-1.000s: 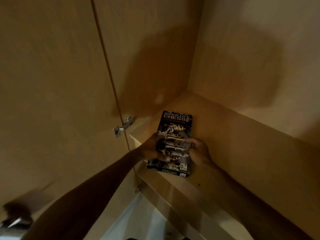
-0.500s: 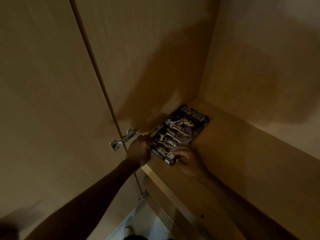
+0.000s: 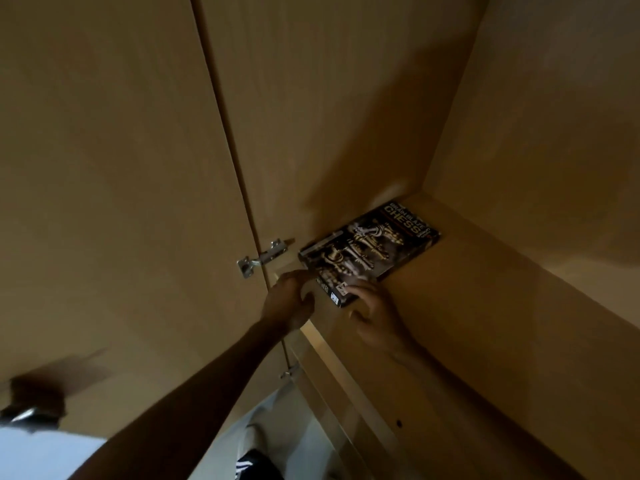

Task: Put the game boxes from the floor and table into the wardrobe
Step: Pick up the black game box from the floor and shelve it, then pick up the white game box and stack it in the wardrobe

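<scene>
A flat, dark rectangular cardboard game box printed with chess pieces and the word CHESS (image 3: 372,249) lies face up on the tan wooden shelf (image 3: 467,323) of the wardrobe. It sits just to the right of the small silver metal hinge (image 3: 262,260), with its long left side close along the inner side panel that carries the hinge. Its far end reaches toward the back corner, farther from the hinge, and the whole box rests on the board with nothing hanging over the front edge.

The left hand (image 3: 290,301) is just below and right of the hinge, at the box's near left corner. Its fingers are curled against the near end, but in this dim light I cannot tell whether they pinch the box or only push it. The right hand (image 3: 375,308) is farther right of the hinge, with its fingers loosely extended and their tips resting on the near right corner. It touches the box and is not wrapped around it.

This box looks as good as stored: it is inside the wardrobe, and only letting go and pulling the arms back is left. No other game box is in view, on the shelf or below the hinge, so I cannot tell how many wait on the floor and table.
</scene>
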The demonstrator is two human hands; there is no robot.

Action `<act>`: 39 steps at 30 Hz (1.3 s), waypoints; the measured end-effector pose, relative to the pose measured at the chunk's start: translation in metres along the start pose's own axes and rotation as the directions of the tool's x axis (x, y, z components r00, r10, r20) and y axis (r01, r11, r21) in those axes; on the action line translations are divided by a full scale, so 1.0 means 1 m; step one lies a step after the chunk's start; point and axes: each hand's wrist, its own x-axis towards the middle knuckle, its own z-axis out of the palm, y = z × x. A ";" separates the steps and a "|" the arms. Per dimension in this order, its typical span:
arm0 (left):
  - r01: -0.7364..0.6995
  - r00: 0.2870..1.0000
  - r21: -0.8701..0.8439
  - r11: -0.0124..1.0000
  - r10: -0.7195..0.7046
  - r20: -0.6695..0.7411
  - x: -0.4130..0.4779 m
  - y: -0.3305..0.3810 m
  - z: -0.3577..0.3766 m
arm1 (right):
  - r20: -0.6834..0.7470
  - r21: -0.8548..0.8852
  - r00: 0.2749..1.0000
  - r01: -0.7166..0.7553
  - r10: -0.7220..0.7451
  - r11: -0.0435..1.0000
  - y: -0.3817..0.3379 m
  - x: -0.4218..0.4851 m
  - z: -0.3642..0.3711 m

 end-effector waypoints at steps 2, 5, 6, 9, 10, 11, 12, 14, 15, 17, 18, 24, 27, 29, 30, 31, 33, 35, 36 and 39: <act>0.100 0.984 -0.252 0.962 -0.133 -0.115 -0.023 -0.006 0.000 | -0.088 0.121 0.996 -0.008 0.018 0.993 -0.014 -0.011 0.007; 0.152 0.951 -0.458 0.876 -0.256 -0.175 -0.070 -0.019 -0.006 | -0.043 0.308 0.995 -0.077 0.095 0.948 -0.035 -0.033 0.019; 0.188 0.935 -0.500 0.846 -0.311 -0.174 -0.094 -0.030 -0.009 | -0.001 0.341 0.995 -0.095 0.101 0.935 -0.043 -0.043 0.031; 0.275 0.866 -0.595 0.755 -0.463 -0.187 -0.156 -0.054 -0.013 | 0.092 0.390 0.993 -0.101 0.071 0.915 -0.060 -0.067 0.061; 0.305 0.833 -0.614 0.728 -0.517 -0.198 -0.182 -0.065 -0.015 | 0.150 0.386 0.987 -0.106 0.051 0.916 -0.068 -0.076 0.076; 0.329 0.804 -0.629 0.704 -0.558 -0.203 -0.205 -0.074 -0.017 | 0.206 0.371 0.978 -0.108 0.031 0.922 -0.076 -0.084 0.088; 0.359 0.761 -0.644 0.675 -0.612 -0.217 -0.240 -0.087 -0.021 | 0.274 0.346 0.962 -0.103 0.004 0.933 -0.091 -0.097 0.108; 0.391 0.704 -0.672 0.630 -0.674 -0.223 -0.286 -0.104 -0.026 | 0.344 0.320 0.939 -0.100 -0.017 0.942 -0.109 -0.113 0.134; 0.403 0.658 -0.690 0.601 -0.715 -0.238 -0.318 -0.113 -0.033 | 0.393 0.318 0.918 -0.088 -0.046 0.944 -0.125 -0.127 0.153; 0.405 0.581 -0.726 0.556 -0.769 -0.265 -0.371 -0.126 -0.045 | 0.464 0.316 0.880 -0.051 -0.107 0.947 -0.150 -0.152 0.185; 0.399 0.547 -0.740 0.541 -0.788 -0.281 -0.396 -0.132 -0.051 | 0.496 0.320 0.858 -0.035 -0.136 0.947 -0.162 -0.165 0.200; 0.355 0.285 -0.812 0.463 -0.881 -0.377 -0.573 -0.160 -0.087 | 0.696 0.359 0.656 0.037 -0.293 0.933 -0.260 -0.281 0.291; 0.326 0.110 -0.855 0.403 -0.915 -0.389 -0.675 -0.167 -0.093 | 0.786 0.369 0.488 0.120 -0.379 0.922 -0.313 -0.352 0.335; 0.299 -0.001 -0.878 0.373 -0.920 -0.391 -0.727 -0.166 -0.095 | 0.826 0.375 0.391 0.156 -0.406 0.914 -0.340 -0.388 0.357; 0.282 -0.089 -0.892 0.353 -0.916 -0.391 -0.764 -0.164 -0.093 | 0.850 0.386 0.311 0.182 -0.425 0.904 -0.360 -0.417 0.373; 0.260 -0.158 -0.906 0.333 -0.911 -0.380 -0.791 -0.161 -0.091 | 0.864 0.397 0.243 0.213 -0.442 0.893 -0.374 -0.439 0.385; 0.220 -0.302 -0.924 0.311 -0.879 -0.368 -0.848 -0.154 -0.084 | 0.878 0.427 0.110 0.263 -0.467 0.865 -0.403 -0.489 0.411; 0.184 -0.418 -0.942 0.282 -0.845 -0.334 -0.894 -0.148 -0.077 | 0.877 0.461 -0.001 0.291 -0.481 0.838 -0.428 -0.536 0.432; 0.151 -0.488 -0.952 0.265 -0.818 -0.305 -0.922 -0.143 -0.072 | 0.874 0.477 -0.070 0.305 -0.480 0.824 -0.441 -0.568 0.445; 0.078 -0.615 -0.967 0.243 -0.751 -0.238 -0.990 -0.133 -0.063 | 0.856 0.517 -0.232 0.336 -0.462 0.787 -0.473 -0.645 0.476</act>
